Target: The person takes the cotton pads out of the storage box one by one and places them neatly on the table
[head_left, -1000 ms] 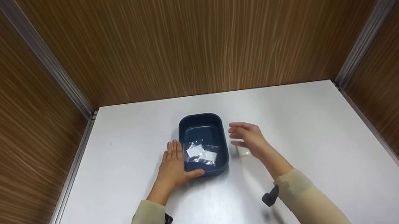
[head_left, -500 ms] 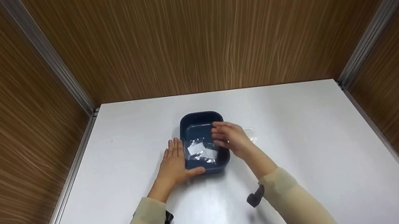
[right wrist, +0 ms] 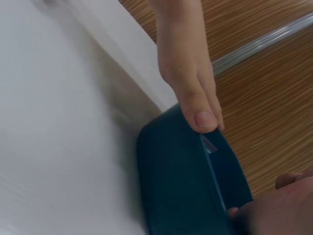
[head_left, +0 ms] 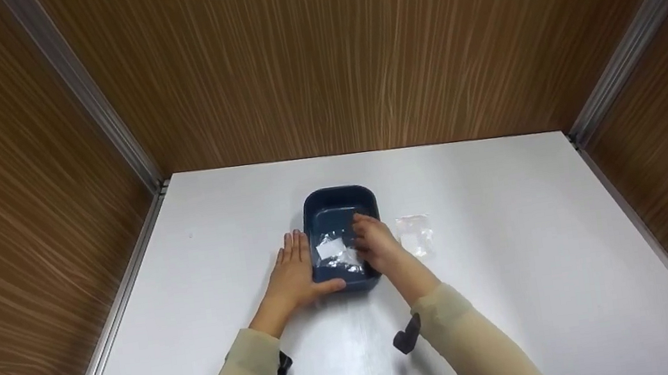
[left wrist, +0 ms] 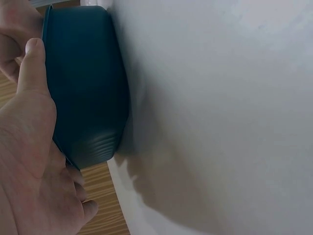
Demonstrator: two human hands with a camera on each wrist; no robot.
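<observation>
A dark blue rectangular bin [head_left: 335, 199] stands on the white table. In it lie a clear plastic bag with a white label [head_left: 332, 248] and a second clear bag [head_left: 351, 257], partly covered by my right hand. My left hand [head_left: 289, 282] rests along the bin's left side, fingers straight, thumb lying over the front rim. My right hand [head_left: 379, 245] reaches over the right rim, fingers bent down inside near the second bag; I cannot tell if they pinch it. The left wrist view shows the bin's outer wall [left wrist: 85, 83].
Just right of the bin, another clear bag [head_left: 416, 238] lies flat on the table [head_left: 509, 242]. Wood-grain panels [head_left: 317, 60] with metal corner rails [head_left: 82, 91] enclose the back and both sides.
My right hand has moved left from above the bag on the table to over the bin, its fingers now lower and more bent. That bag is uncovered; my left hand stays put.
</observation>
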